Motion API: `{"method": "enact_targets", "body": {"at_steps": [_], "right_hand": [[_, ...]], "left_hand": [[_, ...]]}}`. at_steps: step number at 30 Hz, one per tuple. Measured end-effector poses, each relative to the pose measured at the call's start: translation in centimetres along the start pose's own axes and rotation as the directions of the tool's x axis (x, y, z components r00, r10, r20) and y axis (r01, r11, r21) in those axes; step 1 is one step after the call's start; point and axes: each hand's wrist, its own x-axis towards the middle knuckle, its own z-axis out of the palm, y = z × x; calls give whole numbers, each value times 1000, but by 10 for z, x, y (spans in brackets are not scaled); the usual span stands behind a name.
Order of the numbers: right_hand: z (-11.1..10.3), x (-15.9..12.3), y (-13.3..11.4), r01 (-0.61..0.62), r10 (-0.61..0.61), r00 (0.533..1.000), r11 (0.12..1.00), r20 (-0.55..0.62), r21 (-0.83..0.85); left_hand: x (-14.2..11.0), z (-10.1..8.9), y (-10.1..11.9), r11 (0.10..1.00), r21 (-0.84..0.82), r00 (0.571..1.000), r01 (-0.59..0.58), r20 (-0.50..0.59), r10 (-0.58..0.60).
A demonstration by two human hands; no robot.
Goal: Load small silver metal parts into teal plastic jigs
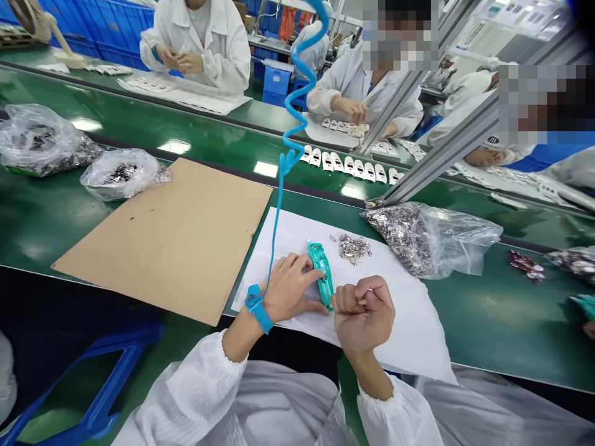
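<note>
A teal plastic shell [320,272], long and hollow, lies on the white sheet [409,322] in front of me. My left hand [290,288], with a blue strap on its wrist, grips the shell from its left side, the fingers curled over its edge. Close to the shell's lower right, my right hand [365,316] is closed, thumb pressed to the curled fingers. A tiny light-coloured bit shows at the fingertips, too small to name. A pile of small shiny metal pieces [354,248] rests on the sheet just beyond the shell.
A blue coiled cord [297,93] hangs down to my left wrist. Brown cardboard [171,235] lies at left, near bags of metal parts [125,173]. Another full bag [413,241] sits at right. White shells [353,166] line the conveyor, with co-workers opposite and a metal post [413,155].
</note>
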Motion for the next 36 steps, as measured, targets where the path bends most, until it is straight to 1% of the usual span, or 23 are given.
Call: {"method": "enact_targets", "body": {"at_steps": [5, 10, 15, 17, 20, 23, 26, 28, 29, 30, 31, 33, 34, 35, 36], "right_hand": [[-4, -1, 9, -48, 48, 999, 999, 19, 3], [-5, -2, 8, -53, 53, 999, 998, 12, -16], [-5, -1, 10, -76, 76, 997, 996, -8, -40], [-9, -2, 14, -90, 91, 996, 993, 16, -74], [-14, -5, 22, -104, 118, 989, 983, 87, -153], [-14, -6, 26, -125, 150, 981, 974, 126, -189], [-12, 1, 18, -114, 135, 981, 981, 136, -155], [-15, 6, 5, -101, 116, 990, 981, 83, -165], [-19, 9, -3, -108, 121, 992, 968, 42, -225], [-24, 11, -11, -126, 134, 991, 933, -1, -336], [-31, 13, -18, -152, 155, 987, 864, -35, -480], [-45, 15, -28, -194, 230, 972, 639, -55, -744], [-51, 15, -31, -192, 277, 960, 536, -44, -822], [-56, 15, -32, -181, 322, 947, 475, -21, -861], [-58, 15, -32, -172, 368, 930, 461, 11, -870]], "left_hand": [[0, -4, 2, 1000, 10, 999, 12, 45, -13], [1, -4, 3, 1000, 0, 999, 27, 45, -27], [1, 0, 0, 1000, 6, 1000, 4, 31, -4], [1, 1, 0, 1000, 25, 1000, -3, 30, 2], [0, 2, -2, 999, 41, 1000, -6, 14, 5], [-1, 4, -3, 1000, 28, 1000, -14, -14, 14], [-3, 5, -4, 1000, 8, 999, -22, -36, 22], [-3, 4, -3, 1000, -8, 999, -15, -40, 14], [-4, 4, -3, 1000, -13, 999, -9, -37, 9], [-4, 4, -3, 1000, -14, 999, -4, -33, 3], [-4, 3, -2, 1000, -12, 999, 0, -32, 0], [-4, 3, -2, 1000, -8, 999, -7, -37, 7], [-4, 2, -1, 1000, -10, 999, -15, -43, 14], [-4, 2, -1, 1000, -14, 999, -21, -50, 20], [-4, 1, -1, 999, -22, 998, -26, -53, 24]]}}
